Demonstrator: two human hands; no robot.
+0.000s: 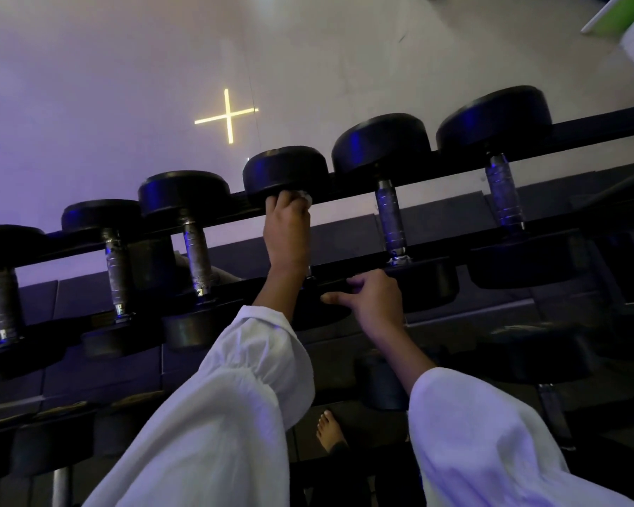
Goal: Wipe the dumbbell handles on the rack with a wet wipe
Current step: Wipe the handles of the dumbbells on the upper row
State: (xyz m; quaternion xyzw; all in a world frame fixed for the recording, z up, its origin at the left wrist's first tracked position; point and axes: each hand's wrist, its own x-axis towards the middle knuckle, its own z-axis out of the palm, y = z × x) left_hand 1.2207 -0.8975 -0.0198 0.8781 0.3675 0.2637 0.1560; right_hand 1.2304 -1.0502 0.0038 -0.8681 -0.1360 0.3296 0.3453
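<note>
So the rack (348, 192) ran slantwise across the view, climbing towards its right end, with black round-headed dumbbells laid across its two rails; the dumbbell (285, 173) being worked on was roughly mid-rack, its far head a chunky matte black disc on the far rail. Its handle was almost all hidden under the left hand (288, 232), whose fingers were wrapped down around the bar right up against that far head. The wet wipe (305, 196) was a small white crumpled wad (only a bit of it showed) poking out between the fingertips and the head.

The right hand (370, 298) was at the near rail, fingers curled over the near head of the same dumbbell and thumb stuck out towards the left; couldn't tell if it also caught the rail itself.

The neighbouring dumbbells (390, 221) had knurled metal handles with shiny collars; the ones towards the left end looked duller and scuffed. Both arms were in loose white sleeves (235, 397); more dark dumbbells sat on a lower tier (538, 356), a bare foot (330, 429) was on the floor below, and a yellow lit cross (227, 115) glowed on the surface beyond the rack.
</note>
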